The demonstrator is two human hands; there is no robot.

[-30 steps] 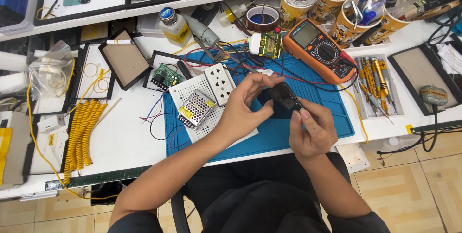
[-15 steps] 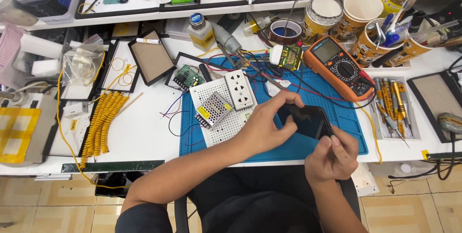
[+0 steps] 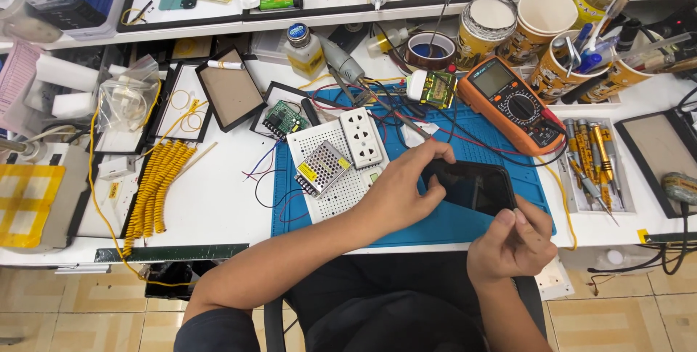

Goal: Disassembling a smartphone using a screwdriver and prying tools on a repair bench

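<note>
1. Found a black phone (image 3: 472, 186) lying flat on the blue mat (image 3: 450, 225), near the mat's front edge and right of centre.
2. Noted the left hand (image 3: 403, 192) laid over the phone's left end, fingers spread along its top and left edges; grip pressed against the phone rather than wrapped round it.
3. Noted the right hand (image 3: 512, 243) at the phone's lower right corner, fingers pressed together in a pinch on a thin tool, too small to identify, tip at the phone's edge.
4. Recorded a white perforated board (image 3: 330, 196) just left of the left hand, carrying a white socket block (image 3: 363, 138) and a small metal power supply (image 3: 321, 168); little open room on that side.
5. Recorded an orange multimeter (image 3: 512, 105) behind the phone, its red and black leads trailing across the mat close to the phone's far edge.
6. Recorded a tray of screwdrivers (image 3: 592, 163) right of the mat, apart from the right hand.
7. Observed bare mat only in a narrow strip between phone and front edge of the surface (image 3: 218, 207); wider bare white area left of the mat, bounded by yellow coiled cables (image 3: 156, 185).
</note>
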